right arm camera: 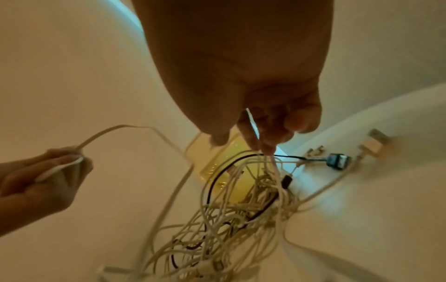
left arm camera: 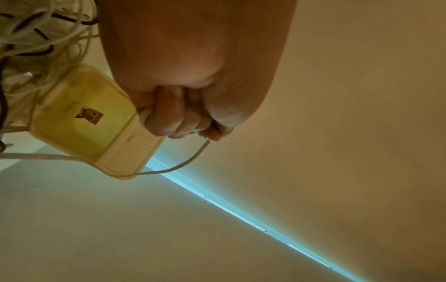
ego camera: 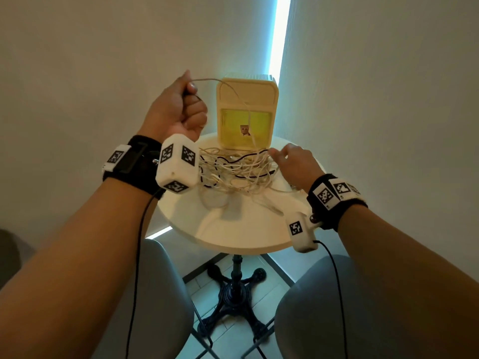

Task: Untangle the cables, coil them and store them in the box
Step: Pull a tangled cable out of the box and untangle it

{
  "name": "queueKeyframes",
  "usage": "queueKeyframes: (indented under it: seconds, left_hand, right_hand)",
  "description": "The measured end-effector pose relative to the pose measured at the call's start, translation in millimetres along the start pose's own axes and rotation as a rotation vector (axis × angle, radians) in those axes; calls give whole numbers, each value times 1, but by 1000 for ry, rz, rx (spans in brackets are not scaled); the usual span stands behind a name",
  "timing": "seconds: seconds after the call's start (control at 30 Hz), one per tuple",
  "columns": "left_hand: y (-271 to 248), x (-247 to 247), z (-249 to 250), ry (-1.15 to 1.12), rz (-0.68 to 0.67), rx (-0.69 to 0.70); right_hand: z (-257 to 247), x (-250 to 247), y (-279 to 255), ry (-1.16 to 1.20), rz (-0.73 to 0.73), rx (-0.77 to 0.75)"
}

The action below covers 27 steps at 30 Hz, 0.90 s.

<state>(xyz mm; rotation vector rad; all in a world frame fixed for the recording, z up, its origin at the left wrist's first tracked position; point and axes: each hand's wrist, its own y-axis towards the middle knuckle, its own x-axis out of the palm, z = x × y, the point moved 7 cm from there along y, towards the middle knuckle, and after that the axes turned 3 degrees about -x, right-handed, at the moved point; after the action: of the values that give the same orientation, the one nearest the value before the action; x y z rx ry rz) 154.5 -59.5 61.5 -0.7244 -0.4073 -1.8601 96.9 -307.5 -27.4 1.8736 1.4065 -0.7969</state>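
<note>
A tangle of white and black cables (ego camera: 233,172) lies on the round white table (ego camera: 233,229), in front of a cream box (ego camera: 246,112) with a yellow front. My left hand (ego camera: 191,99) is raised left of the box, fist closed round one white cable (ego camera: 225,85). That cable arcs over the box front and drops into the tangle. The left wrist view shows the fist (left arm camera: 183,118) gripping the cable (left arm camera: 190,162). My right hand (ego camera: 281,155) is at the tangle's right edge. Its fingertips (right arm camera: 263,145) pinch thin white strands lifted from the pile (right arm camera: 229,219).
Loose plug ends (right arm camera: 337,160) and a flat USB plug (right arm camera: 376,139) lie on the table right of the tangle. Walls stand close behind and to the right of the table. My knees (ego camera: 160,294) flank the black pedestal base (ego camera: 236,288) beneath it.
</note>
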Motion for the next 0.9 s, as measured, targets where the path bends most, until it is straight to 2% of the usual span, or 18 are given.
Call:
queueKeyframes:
  seconds: [0.1,0.2,0.27,0.33,0.43,0.6,0.63,0.73,0.77,0.9]
  left_hand:
    - [-2,-2,-11,-5,18,-12]
    - [-2,-5,-25,-10,31,-42]
    - [-2,-8,-34,3,45,-65]
    - [-2,-11,-41,28,63,-87]
    - [-3,-16,-44,60,94,-104]
    - [-8,-21,-42,79,99,-93]
    - [-9,-21,-42,81,95,-95]
    - [-13,-20,-42,75,82,-96]
    - [-15,-19,-40,71,77,-89]
    - [-24,-17,-20,17,53,-60]
  right_hand:
    - [30,0,8,56,74,192]
    - [40,18,8,100,-77,231]
    - [39,33,4,233,-180,240]
    - [36,38,3,376,-195,230]
    - [22,23,6,518,-87,149]
    - [-9,-33,3,615,195,-54]
    - [-14,-41,2,622,200,-87]
    - [-34,-47,-7,542,65,-185]
    - [-40,-51,-12,509,62,-220]
    - [-68,-85,-29,516,262,-377]
